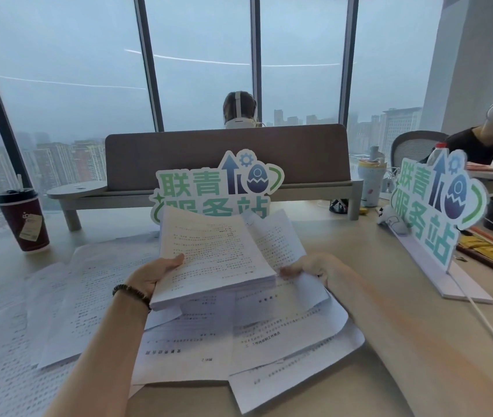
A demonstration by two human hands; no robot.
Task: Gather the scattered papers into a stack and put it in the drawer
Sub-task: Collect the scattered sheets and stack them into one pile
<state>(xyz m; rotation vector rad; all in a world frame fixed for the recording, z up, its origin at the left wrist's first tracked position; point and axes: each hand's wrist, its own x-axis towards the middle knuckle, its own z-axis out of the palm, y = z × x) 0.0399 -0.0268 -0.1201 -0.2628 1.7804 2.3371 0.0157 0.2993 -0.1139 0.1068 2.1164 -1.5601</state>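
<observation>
Nearest, loose printed sheets [272, 350] lie overlapping and askew on the pale counter [404, 341], more spreading off to the left. Just above them the hands hold a thick stack of papers [218, 260], white pages covered in small print: the left hand [156, 273] grips its left edge, thumb on top, and the right hand [319, 267] pinches a single sheet [278, 236] lifted beside the stack. Beyond stand a green cutout sign [209, 188] and, far left, a dark red coffee cup [24, 221]
</observation>
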